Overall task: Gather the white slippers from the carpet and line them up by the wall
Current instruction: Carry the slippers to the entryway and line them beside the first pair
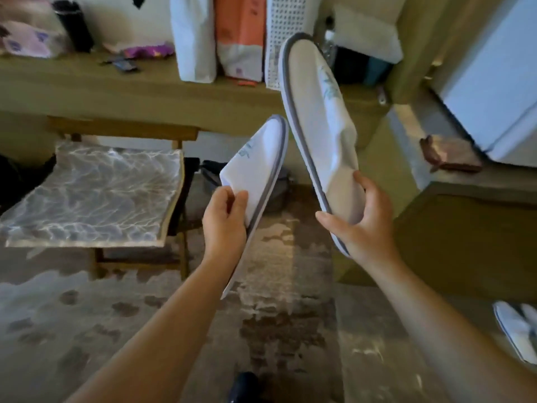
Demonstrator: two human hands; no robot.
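While both arms reach out over the patterned carpet [276, 330], each hand holds one white slipper in the air. The left hand [225, 225] has its fingers [239, 199] closed on the open edge of the left slipper [258, 158], toe pointing toward 1 o'clock. The right hand [360, 225] clamps the heel end of the right slipper [319, 112], toe toward 11 o'clock, grey sole edge facing left. The two slippers sit just beside each other, not clearly touching. Another white slipper pair [517, 330] lies on the floor at 4 o'clock. A stool [96, 196] stands at 9 o'clock below the desk [116, 88].
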